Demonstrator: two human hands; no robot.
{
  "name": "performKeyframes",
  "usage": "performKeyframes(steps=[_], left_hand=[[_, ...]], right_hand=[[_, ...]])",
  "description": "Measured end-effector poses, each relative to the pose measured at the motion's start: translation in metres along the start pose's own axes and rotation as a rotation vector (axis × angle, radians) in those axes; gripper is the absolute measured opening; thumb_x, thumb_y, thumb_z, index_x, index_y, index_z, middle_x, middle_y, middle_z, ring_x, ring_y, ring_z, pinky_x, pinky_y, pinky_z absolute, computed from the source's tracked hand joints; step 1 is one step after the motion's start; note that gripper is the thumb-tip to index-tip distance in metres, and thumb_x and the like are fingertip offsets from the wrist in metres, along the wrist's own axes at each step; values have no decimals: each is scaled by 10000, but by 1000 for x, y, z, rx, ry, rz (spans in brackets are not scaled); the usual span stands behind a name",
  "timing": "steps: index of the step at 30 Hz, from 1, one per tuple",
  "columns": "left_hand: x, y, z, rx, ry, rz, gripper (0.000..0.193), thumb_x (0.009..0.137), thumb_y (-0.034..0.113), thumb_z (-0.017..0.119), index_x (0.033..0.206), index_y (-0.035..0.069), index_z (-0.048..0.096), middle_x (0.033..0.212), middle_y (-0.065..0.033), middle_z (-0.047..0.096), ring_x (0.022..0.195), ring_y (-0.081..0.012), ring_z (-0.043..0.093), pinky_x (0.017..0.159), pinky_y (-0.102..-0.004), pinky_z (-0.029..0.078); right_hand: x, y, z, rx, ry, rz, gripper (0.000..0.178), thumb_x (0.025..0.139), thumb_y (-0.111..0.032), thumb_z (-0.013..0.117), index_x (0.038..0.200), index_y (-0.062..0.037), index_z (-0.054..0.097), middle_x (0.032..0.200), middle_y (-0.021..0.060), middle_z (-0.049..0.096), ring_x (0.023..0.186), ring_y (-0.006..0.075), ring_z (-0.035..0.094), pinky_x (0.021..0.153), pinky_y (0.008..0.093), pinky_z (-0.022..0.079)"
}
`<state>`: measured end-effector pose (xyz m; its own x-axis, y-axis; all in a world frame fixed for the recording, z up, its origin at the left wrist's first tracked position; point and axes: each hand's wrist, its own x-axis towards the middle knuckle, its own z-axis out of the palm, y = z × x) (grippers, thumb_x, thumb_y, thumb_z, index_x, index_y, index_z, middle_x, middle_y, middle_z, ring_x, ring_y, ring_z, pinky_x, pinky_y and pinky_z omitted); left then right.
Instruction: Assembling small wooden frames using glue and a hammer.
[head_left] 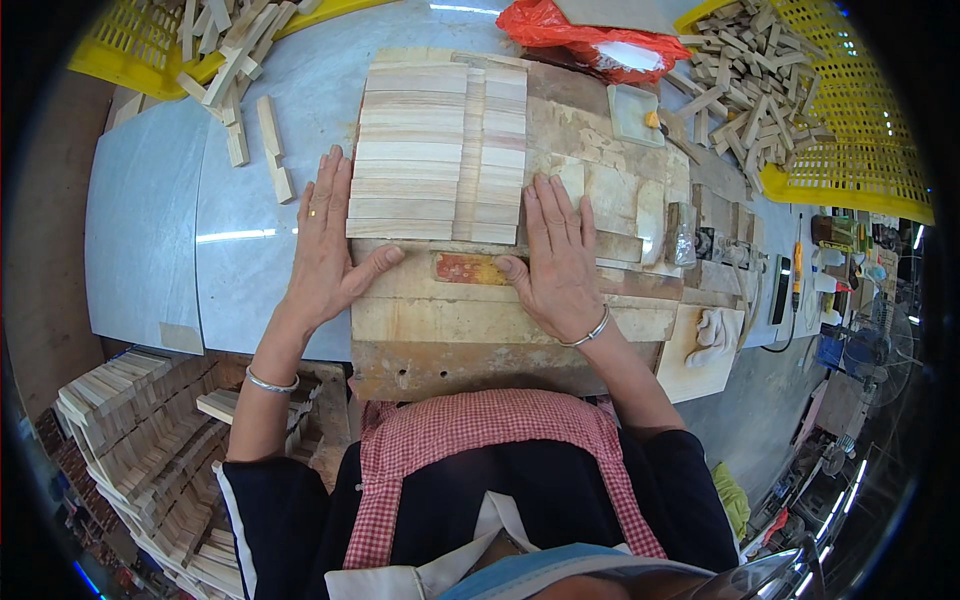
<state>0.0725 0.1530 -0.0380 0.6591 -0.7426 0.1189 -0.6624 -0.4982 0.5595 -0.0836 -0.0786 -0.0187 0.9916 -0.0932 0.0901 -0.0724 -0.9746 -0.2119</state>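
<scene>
A block of notched wooden strips point(410, 150) lies side by side on a worn wooden board point(450, 370), their notches lining up into one groove. Along the block's left edge rests my left hand point(328, 255), fingers stretched out and thumb spread toward the near side. My right hand point(558, 255) lies against the right edge, its fingers extended and thumb pointing inward. Neither hand is wrapped around anything; both press flat at the sides. Between the thumbs, a red and yellow patch point(470, 268) shows on the board.
Yellow plastic baskets of loose wooden pieces stand at the far left point(140, 50) and far right point(850, 170). Two loose notched strips point(272, 150) lie left of the block. A shallow clear dish point(633, 115) sits back right. Stacked wooden strips point(150, 430) fill the lower left.
</scene>
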Motion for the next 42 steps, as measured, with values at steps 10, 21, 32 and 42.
performKeyframes(steps=[10,21,32,42], left_hand=[[1,5,4,21,70,3,930,818,499,630,1479,42,161,1533,-187,163,1423,-343,148,1150,-486,143],[4,5,3,53,75,4,965,788,550,638,1469,28,195,1526,-170,201,1421,-342,157,1141,-504,143],[3,5,4,32,90,14,957,795,524,642,1470,22,185,1526,-177,195,1419,-343,163,1138,-498,157],[5,5,6,9,90,8,956,795,504,656,1468,17,184,1519,-191,204,1414,-340,180,1135,-494,172]], right_hand=[[4,-15,3,-9,27,31,689,883,-337,533,1342,135,332,1427,259,322,1379,357,238,1108,573,138],[5,-12,2,-10,154,-4,550,851,-241,577,1251,121,467,1335,246,447,1310,350,363,1103,543,209],[4,-12,0,10,244,-34,483,838,-220,605,1189,105,534,1243,223,533,1232,328,460,1082,535,254],[4,-21,6,4,215,20,559,859,-264,576,1221,149,475,1307,268,462,1289,375,386,1083,553,226]])
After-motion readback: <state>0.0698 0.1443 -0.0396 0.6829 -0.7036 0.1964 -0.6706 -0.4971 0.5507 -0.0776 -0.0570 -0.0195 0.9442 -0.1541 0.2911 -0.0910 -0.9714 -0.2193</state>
